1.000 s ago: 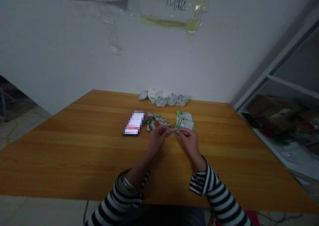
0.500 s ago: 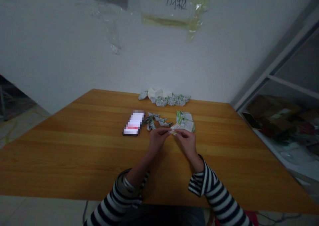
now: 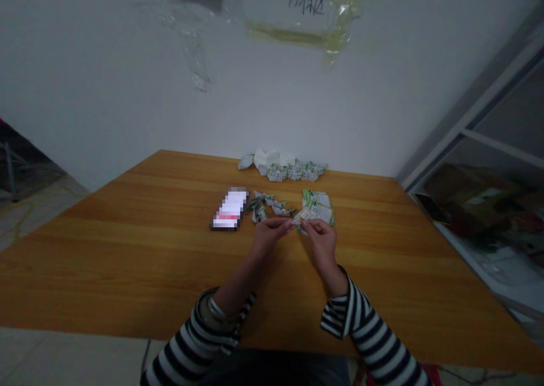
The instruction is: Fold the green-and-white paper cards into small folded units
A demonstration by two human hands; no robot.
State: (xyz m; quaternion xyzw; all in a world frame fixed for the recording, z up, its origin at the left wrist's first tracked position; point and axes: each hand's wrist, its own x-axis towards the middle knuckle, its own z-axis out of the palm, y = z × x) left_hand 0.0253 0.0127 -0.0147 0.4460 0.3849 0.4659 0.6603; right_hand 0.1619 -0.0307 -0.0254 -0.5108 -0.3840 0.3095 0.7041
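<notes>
Tipped up since a second ago, when it showed almost edge-on, the small paper slip (image 3: 302, 215) had swung its orange-and-white face into view, while the phone (image 3: 230, 209) had stayed where it lay. Nearest, on the near side of the phone, striped sleeves (image 3: 380, 332) reached over the wooden table (image 3: 140, 250). Just to the right of the phone's near end, the left hand (image 3: 268, 236) pinched the slip's left end between thumb and fingers; farther right of the phone, the right hand (image 3: 323, 240) pinched it too, thumb and fingertips drawn together at its near edge. The slip was thus held between both hands, right of the phone. Its long axis, so far as so small a piece let one tell, ran aslant, from the left fingertips away to the right, the far end pointing away from the person. Just right of the phone lay folded paper pieces (image 3: 278, 208), and well to its right, partly behind the slip, flat green-and-white printed sheets (image 3: 318, 199). Beyond the phone and to its right, a row of folded printed papers (image 3: 278, 173) with a crumpled white piece (image 3: 266, 158) lay along the wall (image 3: 272, 97).
</notes>
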